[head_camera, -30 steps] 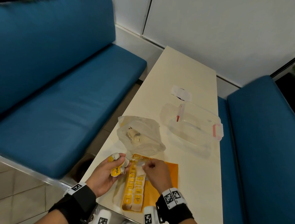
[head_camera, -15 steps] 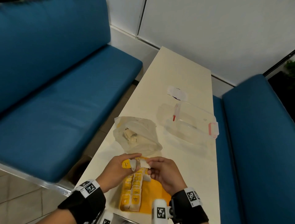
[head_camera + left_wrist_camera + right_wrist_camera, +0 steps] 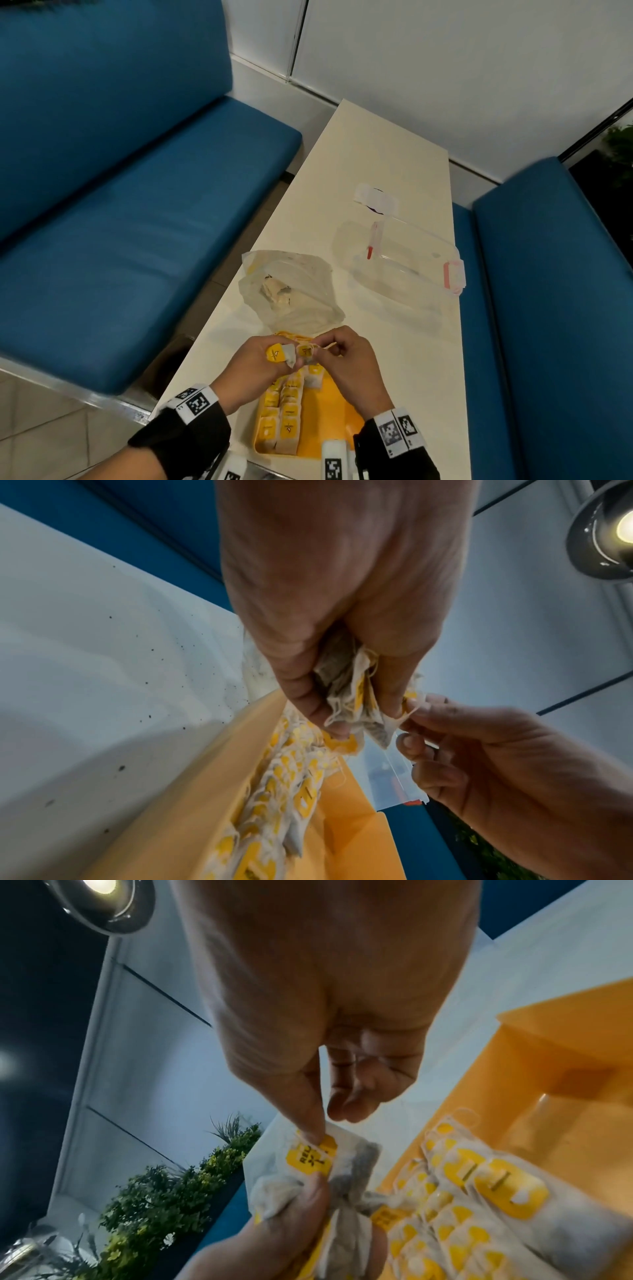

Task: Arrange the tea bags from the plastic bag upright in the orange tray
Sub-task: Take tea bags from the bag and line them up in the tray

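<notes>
My left hand (image 3: 263, 356) grips a small bunch of tea bags (image 3: 279, 353) with yellow tags, held above the far end of the orange tray (image 3: 329, 425). My right hand (image 3: 337, 349) pinches the edge of one tea bag (image 3: 315, 1153) in that bunch, thumb and forefinger on its yellow tag. In the left wrist view the bunch (image 3: 352, 693) is crumpled between my fingers and the right hand (image 3: 421, 723) meets it from the right. Two rows of tea bags (image 3: 282, 407) stand upright along the tray's left side. The plastic bag (image 3: 291, 291) lies open just beyond, with several tea bags inside.
A clear plastic box (image 3: 404, 270) with pink clips stands on the white table (image 3: 387, 147) at the right, a white paper scrap (image 3: 375, 198) behind it. Blue benches (image 3: 137, 205) flank the table on both sides. The tray's right half is bare.
My two hands have come together over the tray's far end. The right hand left the tray row and now pinches a tea bag in the left hand's bunch.
</notes>
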### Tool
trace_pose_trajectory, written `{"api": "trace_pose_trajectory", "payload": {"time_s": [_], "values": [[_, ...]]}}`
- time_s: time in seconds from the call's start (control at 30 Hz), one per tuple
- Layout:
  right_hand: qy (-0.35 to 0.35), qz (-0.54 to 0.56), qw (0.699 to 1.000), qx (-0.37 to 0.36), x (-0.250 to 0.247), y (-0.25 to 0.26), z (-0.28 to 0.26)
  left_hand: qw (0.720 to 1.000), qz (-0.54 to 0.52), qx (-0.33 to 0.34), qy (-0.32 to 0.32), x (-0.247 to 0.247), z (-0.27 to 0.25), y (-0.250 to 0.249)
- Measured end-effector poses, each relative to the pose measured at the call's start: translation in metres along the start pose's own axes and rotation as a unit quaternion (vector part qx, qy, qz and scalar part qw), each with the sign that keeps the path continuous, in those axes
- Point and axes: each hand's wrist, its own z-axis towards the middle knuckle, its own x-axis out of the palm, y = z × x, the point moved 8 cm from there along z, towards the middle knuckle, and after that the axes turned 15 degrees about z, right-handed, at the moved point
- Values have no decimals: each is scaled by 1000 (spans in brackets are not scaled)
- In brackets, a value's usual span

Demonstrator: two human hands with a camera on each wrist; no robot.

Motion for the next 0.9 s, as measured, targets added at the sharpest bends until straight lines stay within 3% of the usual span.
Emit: {"api": "trace_pose_trajectory", "payload": {"time_s": [0.17,0.3,0.67,0.9], "values": [[13,110,991,81,-14,-16,6,989,-142,-35,7,-5,-1,11],[9,83,985,148,-25,-50,6,971,-228,-68,34,-3,-3,14],[40,-17,962,269,-15,-101,-6,966,-246,-68,31,1,0,13],[6,-14,958,288,-9,-122,-3,967,-240,-75,30,2,0,15]]}}
